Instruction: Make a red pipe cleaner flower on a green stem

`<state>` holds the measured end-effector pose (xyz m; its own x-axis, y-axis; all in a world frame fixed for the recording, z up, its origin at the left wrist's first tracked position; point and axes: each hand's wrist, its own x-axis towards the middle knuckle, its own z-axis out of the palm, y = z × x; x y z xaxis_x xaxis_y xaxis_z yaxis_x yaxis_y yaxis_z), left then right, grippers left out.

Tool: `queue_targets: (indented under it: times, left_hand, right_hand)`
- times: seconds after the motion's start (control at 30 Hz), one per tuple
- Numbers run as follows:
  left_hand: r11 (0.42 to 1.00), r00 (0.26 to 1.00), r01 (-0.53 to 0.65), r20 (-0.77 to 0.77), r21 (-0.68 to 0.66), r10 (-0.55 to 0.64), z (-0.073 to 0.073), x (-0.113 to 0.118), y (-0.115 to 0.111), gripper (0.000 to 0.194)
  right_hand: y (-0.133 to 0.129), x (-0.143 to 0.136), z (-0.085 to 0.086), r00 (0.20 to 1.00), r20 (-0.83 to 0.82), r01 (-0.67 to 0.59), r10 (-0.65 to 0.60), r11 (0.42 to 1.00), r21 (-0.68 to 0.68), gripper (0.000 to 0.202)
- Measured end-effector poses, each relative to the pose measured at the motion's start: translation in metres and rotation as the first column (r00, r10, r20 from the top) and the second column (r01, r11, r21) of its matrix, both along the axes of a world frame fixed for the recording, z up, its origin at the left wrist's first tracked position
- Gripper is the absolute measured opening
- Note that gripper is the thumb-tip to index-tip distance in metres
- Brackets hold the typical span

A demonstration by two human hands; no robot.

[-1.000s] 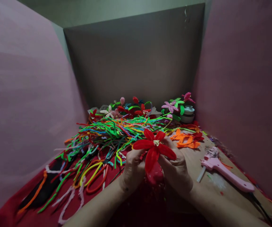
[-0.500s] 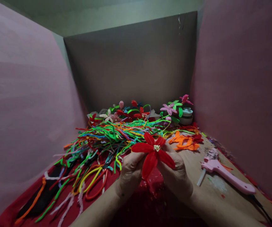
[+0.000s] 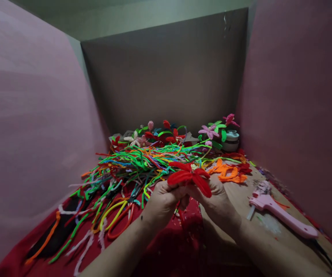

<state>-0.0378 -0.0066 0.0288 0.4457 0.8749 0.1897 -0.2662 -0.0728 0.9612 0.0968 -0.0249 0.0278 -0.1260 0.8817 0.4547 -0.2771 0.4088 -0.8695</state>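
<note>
A red pipe-cleaner flower point(image 3: 189, 177) with a pale beaded centre point(image 3: 194, 167) is held up in front of me, its petals tilted away. My left hand point(image 3: 163, 201) is closed under the left petals, thumb and fingers pinched near the flower's base. From the other side, my right hand point(image 3: 218, 199) is closed on the same base, its fingers meeting those of the left. The petals and fingers hide the exact grip and most of the stem. Left of my hands lie scissors point(image 3: 120, 219) with yellow and red handles, the blades partly under pipe cleaners.
A large heap of coloured pipe cleaners point(image 3: 143, 157) spreads behind and left. Finished flowers point(image 3: 174, 136) stand at the back near a small pale container point(image 3: 231, 141). Orange pipe-cleaner pieces point(image 3: 226, 171) and a pink glue gun point(image 3: 281, 215) lie on the cardboard point(image 3: 241, 207) at right.
The flower has tipped from facing me to a flatter, side-on angle. Both hands have come closer together beneath it, fingers now meeting at its base. The view has shifted slightly.
</note>
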Motion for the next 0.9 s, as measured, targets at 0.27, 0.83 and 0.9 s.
queue_targets:
  times: [0.27, 0.83, 0.9]
  left_hand:
    - [0.921, 0.937, 0.303, 0.254, -0.245, -0.24, -0.005, 0.001, 0.004, 0.031]
    - [0.548, 0.63, -0.069, -0.39, 0.834, 0.672, -0.019, 0.001, 0.003, 0.018]
    - [0.548, 0.671, -0.079, -0.362, 0.833, 0.647, -0.02, -0.001, 0.005, 0.019]
  right_hand:
    - [0.006, 0.003, -0.009, 0.996, -0.071, -0.059, 0.054, 0.995, -0.076, 0.013]
    - [0.011, -0.012, -0.027, 0.962, -0.167, 0.188, -0.217, 0.967, -0.172, 0.016]
    - [0.008, -0.013, -0.025, 0.963, -0.104, 0.231, -0.25, 0.959, -0.166, 0.016]
